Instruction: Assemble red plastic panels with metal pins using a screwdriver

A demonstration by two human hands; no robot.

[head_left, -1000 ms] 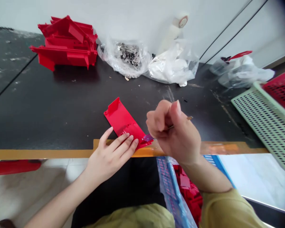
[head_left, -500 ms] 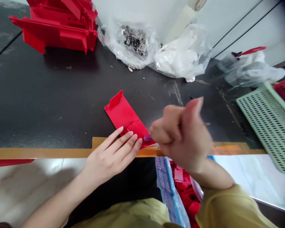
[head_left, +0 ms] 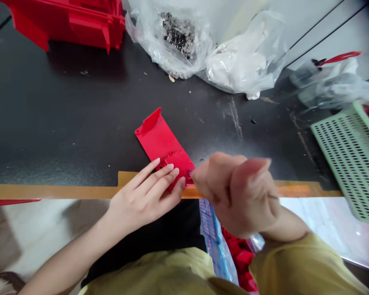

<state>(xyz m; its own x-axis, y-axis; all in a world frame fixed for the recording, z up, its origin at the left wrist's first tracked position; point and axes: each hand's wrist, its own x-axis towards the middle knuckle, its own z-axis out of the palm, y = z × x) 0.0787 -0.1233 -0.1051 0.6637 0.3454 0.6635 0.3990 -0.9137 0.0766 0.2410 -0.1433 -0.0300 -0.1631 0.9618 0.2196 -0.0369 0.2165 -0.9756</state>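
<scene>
A flat red plastic panel (head_left: 160, 139) with a raised tab at its far end lies on the dark table (head_left: 64, 123), its near end at the table edge. My left hand (head_left: 144, 196) rests on the near end, fingers extended, pressing the panel down. My right hand (head_left: 236, 196) is a blurred fist at the panel's near right corner. A tiny purple tip (head_left: 191, 173) shows at the fist, touching the panel. The rest of what the fist grips is hidden by my fingers.
Stacked red plastic parts (head_left: 64, 20) stand at the far left. Plastic bags, one holding dark metal pieces (head_left: 178, 37), lie along the wall. A green perforated basket (head_left: 347, 155) sits at the right. Brown tape (head_left: 64, 191) edges the table; a bag of red parts (head_left: 238, 258) lies below.
My right fist has moved down to the panel's near corner and hides the thin stick seen earlier. The view has tilted lower. My left hand and the panel stay in place.
</scene>
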